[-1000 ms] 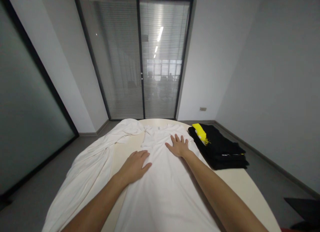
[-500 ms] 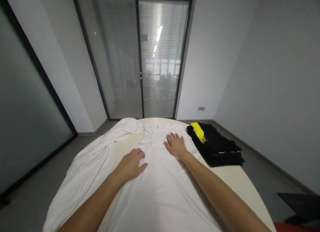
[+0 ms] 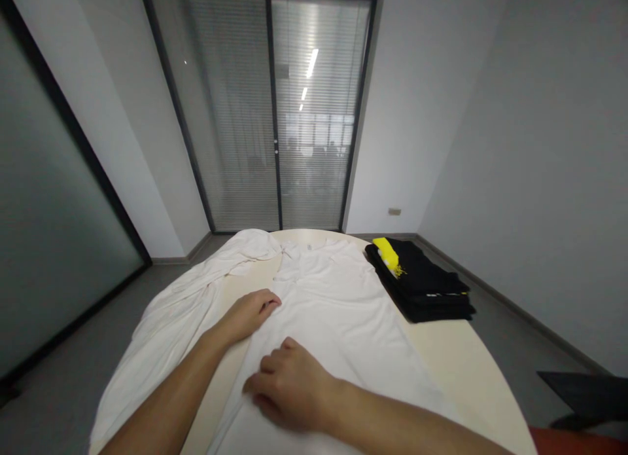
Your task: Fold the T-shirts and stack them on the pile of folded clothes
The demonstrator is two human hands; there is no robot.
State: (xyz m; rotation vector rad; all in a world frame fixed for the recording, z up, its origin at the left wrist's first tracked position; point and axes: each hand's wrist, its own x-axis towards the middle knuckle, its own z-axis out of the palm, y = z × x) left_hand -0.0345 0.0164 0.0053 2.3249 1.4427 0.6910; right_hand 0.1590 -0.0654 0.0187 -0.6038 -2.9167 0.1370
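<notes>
Apparently, the left hand and curled right hand pinch the creased white garment.

We faced a window in a dark frame, with fine blinds across both panes; bright strips of light showed in the right one. Pale walls met a grey floor along a grey skirting, and a small plate sat low to the window's right. On our left stood a frosted panel, black-edged. Before us was a cream table with a curved edge
</notes>
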